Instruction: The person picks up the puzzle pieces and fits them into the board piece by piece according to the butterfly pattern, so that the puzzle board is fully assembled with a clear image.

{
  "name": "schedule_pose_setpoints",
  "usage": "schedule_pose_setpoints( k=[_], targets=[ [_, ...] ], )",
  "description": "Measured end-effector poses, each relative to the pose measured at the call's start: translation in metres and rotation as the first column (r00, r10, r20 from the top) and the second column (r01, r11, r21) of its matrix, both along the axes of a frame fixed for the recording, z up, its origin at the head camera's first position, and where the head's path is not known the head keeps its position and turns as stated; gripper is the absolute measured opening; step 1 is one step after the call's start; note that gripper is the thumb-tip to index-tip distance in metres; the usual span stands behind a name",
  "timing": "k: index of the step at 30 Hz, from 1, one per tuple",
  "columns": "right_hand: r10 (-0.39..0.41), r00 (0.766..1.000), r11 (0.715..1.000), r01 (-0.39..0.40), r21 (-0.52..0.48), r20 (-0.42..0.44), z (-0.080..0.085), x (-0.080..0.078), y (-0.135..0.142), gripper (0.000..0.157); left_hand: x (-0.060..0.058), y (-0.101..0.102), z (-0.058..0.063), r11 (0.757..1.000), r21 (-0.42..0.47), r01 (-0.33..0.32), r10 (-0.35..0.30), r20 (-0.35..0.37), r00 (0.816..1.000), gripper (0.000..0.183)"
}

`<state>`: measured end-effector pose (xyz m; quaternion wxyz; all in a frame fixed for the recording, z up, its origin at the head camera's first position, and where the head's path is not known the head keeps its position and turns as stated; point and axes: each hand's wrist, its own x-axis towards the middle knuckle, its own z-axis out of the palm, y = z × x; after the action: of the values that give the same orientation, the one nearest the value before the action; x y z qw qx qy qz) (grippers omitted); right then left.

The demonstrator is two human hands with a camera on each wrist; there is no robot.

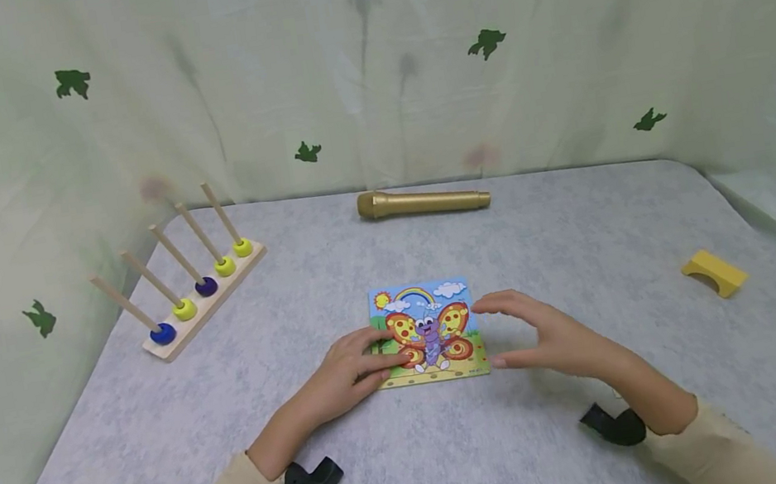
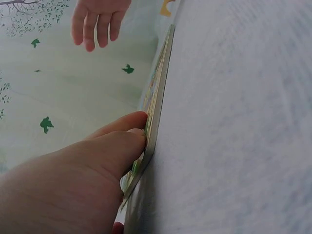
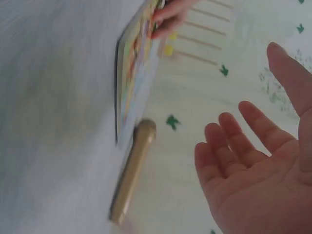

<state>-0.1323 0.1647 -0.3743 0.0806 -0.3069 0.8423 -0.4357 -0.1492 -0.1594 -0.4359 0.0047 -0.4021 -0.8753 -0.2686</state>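
A square butterfly picture puzzle [image 1: 428,333] lies flat on the table in front of me, with a sun, a rainbow and clouds along its top. My left hand [image 1: 347,373] rests on its left side, fingers fairly straight and fingertips on the picture. In the left wrist view the thumb [image 2: 129,146] touches the board [image 2: 158,97] near its edge. Just off the right side of the puzzle is my right hand [image 1: 560,333], thumb and fingers spread apart and holding nothing. The right wrist view shows its palm [image 3: 263,195] and spread fingers raised above the table.
A wooden peg stand [image 1: 205,307] with blue, yellow and purple beads is at the left. A gold microphone [image 1: 423,201] lies near the back edge, and a yellow arch block [image 1: 715,273] at the right. Pale curtains [image 1: 362,70] surround the table [image 1: 420,455].
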Motion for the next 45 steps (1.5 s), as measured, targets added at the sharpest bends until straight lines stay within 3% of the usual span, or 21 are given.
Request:
schedule_pose_setpoints(
  k=[5,8,13,20,28,36,45],
  targets=[
    [-0.125,0.984,0.991,0.129,0.025,-0.125,0.007,0.015,0.036,0.067,0.000,0.000,0.000,1.000,-0.003,0.000,0.000,0.001,1.000,0.030],
    [-0.195,0.970,0.979,0.201,0.027,-0.143,0.010,0.026,0.057,0.070,0.000,0.000,0.001,1.000,-0.004,-0.005,0.005,0.011,1.000,0.030],
    [-0.282,0.955,0.958,0.285,0.016,-0.093,0.007,0.043,0.083,0.072,0.001,0.001,0.002,1.000,-0.011,-0.017,0.017,0.028,0.999,0.030],
    [-0.350,0.936,0.932,0.352,0.082,-0.033,-0.011,0.059,0.107,0.068,0.001,0.001,0.003,1.000,-0.016,-0.024,0.025,0.040,0.999,0.030],
    [-0.348,0.937,0.926,0.349,0.142,-0.034,-0.034,0.061,0.125,0.067,0.001,0.002,0.003,1.000,-0.016,-0.024,0.025,0.039,0.999,0.030],
    [-0.355,0.933,0.916,0.335,0.222,0.054,-0.049,0.058,0.133,0.071,0.002,0.000,0.002,0.999,-0.026,-0.028,0.030,0.062,0.998,0.034],
    [-0.286,0.956,0.942,0.293,0.162,-0.066,-0.053,0.058,0.132,0.060,0.002,0.000,0.002,0.999,-0.036,-0.028,0.031,0.061,0.998,0.041]
  ],
)
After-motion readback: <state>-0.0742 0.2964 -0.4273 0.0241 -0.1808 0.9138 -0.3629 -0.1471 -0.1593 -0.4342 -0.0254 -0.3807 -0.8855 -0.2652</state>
